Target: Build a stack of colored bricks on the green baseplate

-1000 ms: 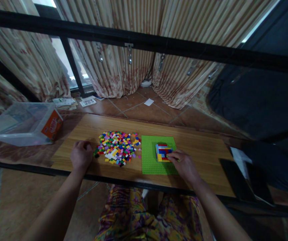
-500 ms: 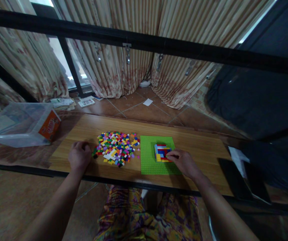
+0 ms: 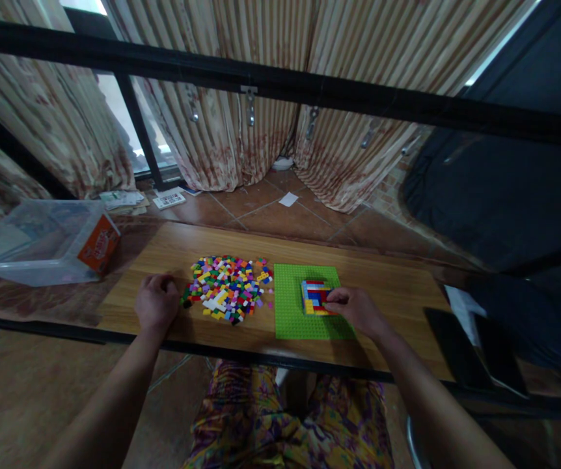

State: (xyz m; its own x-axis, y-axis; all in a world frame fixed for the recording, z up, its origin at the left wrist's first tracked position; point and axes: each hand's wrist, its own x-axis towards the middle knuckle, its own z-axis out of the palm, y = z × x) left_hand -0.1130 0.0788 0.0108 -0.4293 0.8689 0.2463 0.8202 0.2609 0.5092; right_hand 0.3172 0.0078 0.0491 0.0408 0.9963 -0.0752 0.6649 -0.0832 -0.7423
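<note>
On a green studded baseplate [image 3: 287, 319] sits a low block build [image 3: 314, 299] of toy bricks in red, blue, yellow, white and light blue. My right hand [image 3: 356, 309] is at its right side, thumb and finger pinched on a toy brick there that the fingertips mostly cover. Left of the plate lies a loose pile of small mixed-colour toy bricks [image 3: 226, 286]. Just beyond the pile's left edge, my left hand [image 3: 156, 301] rests on the table with curled fingers, and I see nothing in it.
The wooden table [image 3: 388, 277] is long and narrow, with a dark front edge. A clear plastic bin [image 3: 41, 270] with an orange label stands at the left. At the right end lie a dark flat object [image 3: 456, 345] and white paper [image 3: 463, 309]. A black bar [image 3: 280, 75] crosses in front of the curtains.
My right hand has shifted very slightly at the build's right side, its fingertips still on it. The left hand stays in place; the whole view has moved a touch.
</note>
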